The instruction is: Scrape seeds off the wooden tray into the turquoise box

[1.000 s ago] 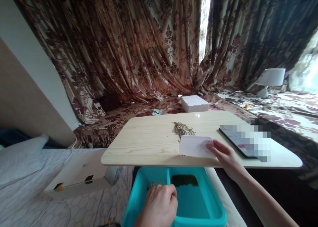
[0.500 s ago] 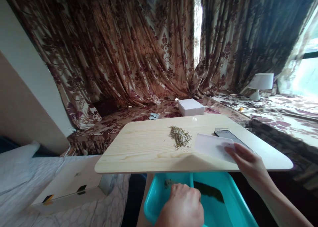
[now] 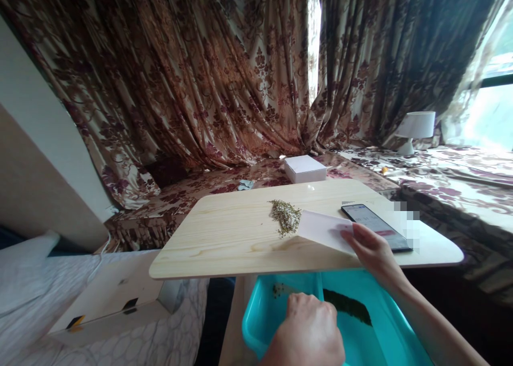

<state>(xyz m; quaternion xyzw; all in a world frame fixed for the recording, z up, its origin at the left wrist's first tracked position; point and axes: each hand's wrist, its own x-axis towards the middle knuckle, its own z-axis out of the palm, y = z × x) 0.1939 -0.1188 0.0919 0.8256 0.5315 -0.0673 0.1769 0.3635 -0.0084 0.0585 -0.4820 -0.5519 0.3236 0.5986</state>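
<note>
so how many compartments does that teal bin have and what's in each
2, split by a divider in the teal bin. The left compartment holds a few loose seeds; the right one holds a dark green layer. The left hand hides part of the bin, so more may be unseen.

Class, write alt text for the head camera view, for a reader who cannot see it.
A person's right hand presses a white card against a small pile of dried green herbs on a pale wooden board. The left hand rests in a teal bin below; a phone lies nearby.

No text or label can be read.
</note>
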